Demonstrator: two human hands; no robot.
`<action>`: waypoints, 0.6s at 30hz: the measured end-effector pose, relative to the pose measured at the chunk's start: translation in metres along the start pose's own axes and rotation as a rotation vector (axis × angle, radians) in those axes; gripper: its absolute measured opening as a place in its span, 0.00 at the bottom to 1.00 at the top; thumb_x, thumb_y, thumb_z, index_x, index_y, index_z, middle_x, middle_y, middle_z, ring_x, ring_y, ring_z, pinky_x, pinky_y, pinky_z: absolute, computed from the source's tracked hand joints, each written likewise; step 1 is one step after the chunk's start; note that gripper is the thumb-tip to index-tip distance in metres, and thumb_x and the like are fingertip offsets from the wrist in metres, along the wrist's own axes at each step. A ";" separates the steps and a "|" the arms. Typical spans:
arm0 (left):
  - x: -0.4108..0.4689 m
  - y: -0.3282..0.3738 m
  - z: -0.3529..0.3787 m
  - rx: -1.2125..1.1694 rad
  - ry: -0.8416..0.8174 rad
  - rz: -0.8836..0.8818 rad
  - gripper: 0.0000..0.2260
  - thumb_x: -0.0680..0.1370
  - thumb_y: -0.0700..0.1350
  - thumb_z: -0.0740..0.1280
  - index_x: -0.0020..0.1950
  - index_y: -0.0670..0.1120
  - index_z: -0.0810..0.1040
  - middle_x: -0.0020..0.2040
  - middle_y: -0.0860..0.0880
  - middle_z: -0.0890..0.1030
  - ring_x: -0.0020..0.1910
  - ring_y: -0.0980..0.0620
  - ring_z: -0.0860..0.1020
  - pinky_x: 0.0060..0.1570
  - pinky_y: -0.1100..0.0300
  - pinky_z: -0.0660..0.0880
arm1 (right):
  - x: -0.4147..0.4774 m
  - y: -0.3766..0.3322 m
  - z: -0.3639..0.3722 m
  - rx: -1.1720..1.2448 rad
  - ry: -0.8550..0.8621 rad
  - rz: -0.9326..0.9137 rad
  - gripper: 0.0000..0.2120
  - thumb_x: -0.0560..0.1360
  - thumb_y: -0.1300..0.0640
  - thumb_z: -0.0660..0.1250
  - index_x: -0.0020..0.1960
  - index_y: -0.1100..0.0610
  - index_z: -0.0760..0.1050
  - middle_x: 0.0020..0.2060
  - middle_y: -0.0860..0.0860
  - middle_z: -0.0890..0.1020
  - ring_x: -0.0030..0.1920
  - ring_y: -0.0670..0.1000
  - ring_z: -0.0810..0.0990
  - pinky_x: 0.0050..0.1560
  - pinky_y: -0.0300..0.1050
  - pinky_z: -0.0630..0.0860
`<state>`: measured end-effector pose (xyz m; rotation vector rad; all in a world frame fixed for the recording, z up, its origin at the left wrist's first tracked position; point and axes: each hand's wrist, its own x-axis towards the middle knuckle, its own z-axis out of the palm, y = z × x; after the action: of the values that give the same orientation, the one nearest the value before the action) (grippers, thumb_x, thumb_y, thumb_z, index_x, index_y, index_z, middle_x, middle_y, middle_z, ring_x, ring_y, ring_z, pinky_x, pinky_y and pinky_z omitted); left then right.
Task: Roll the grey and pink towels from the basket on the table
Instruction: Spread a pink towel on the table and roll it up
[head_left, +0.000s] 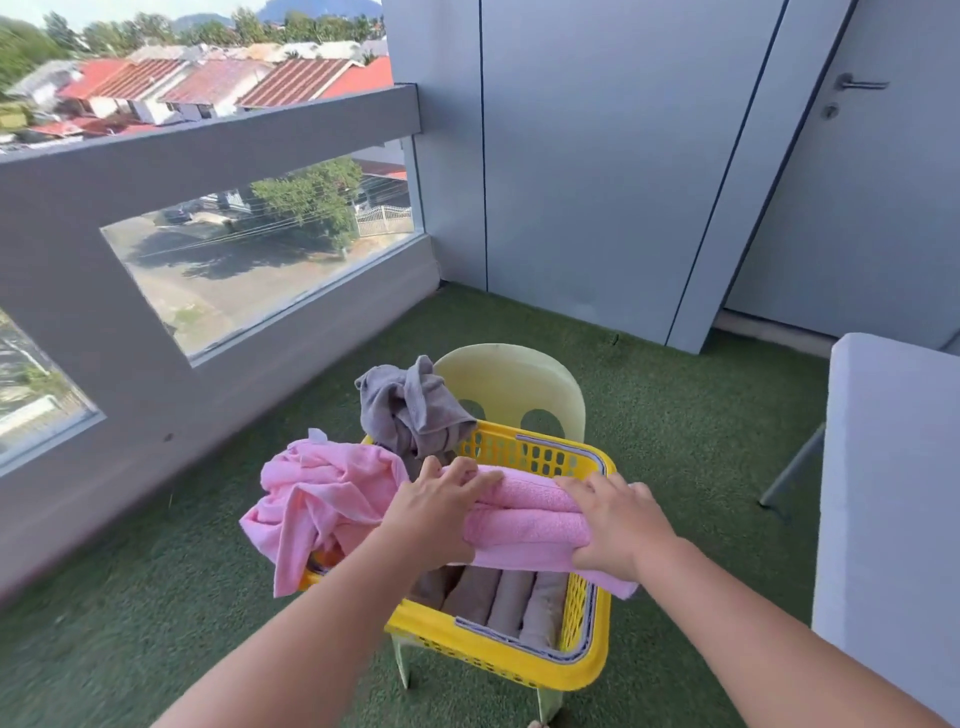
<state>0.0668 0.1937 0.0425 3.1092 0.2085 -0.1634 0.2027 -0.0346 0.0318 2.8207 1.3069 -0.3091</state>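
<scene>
Hands (437, 500) (619, 526) grip pink towel (524, 514) (plush, partly rolled).

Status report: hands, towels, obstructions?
Left hand and right hand hold rolled pink terry towel above yellow plastic basket. Crumpled grey towel, loose pink towel drape its rim. Nothing blocking.
</scene>
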 end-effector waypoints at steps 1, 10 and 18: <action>0.014 -0.008 0.003 -0.002 -0.016 -0.003 0.43 0.63 0.56 0.73 0.74 0.65 0.54 0.69 0.56 0.63 0.60 0.45 0.66 0.40 0.53 0.73 | 0.015 0.003 0.003 0.010 -0.018 0.000 0.46 0.64 0.37 0.64 0.77 0.43 0.50 0.63 0.48 0.68 0.64 0.54 0.66 0.65 0.55 0.66; 0.110 -0.059 0.040 -0.027 -0.176 -0.004 0.45 0.64 0.55 0.74 0.74 0.65 0.53 0.69 0.56 0.63 0.61 0.45 0.66 0.46 0.48 0.75 | 0.116 0.016 0.036 0.047 -0.177 0.020 0.46 0.67 0.40 0.68 0.78 0.47 0.50 0.64 0.51 0.68 0.64 0.55 0.65 0.63 0.52 0.68; 0.160 -0.089 0.092 -0.066 -0.320 0.025 0.46 0.63 0.55 0.73 0.75 0.64 0.51 0.70 0.55 0.62 0.60 0.43 0.67 0.52 0.45 0.74 | 0.166 0.010 0.069 0.062 -0.272 0.096 0.44 0.67 0.44 0.69 0.77 0.48 0.52 0.66 0.53 0.68 0.65 0.57 0.66 0.65 0.55 0.67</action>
<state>0.2031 0.3005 -0.0669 2.9617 0.1628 -0.6323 0.3033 0.0766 -0.0670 2.7533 1.1210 -0.7123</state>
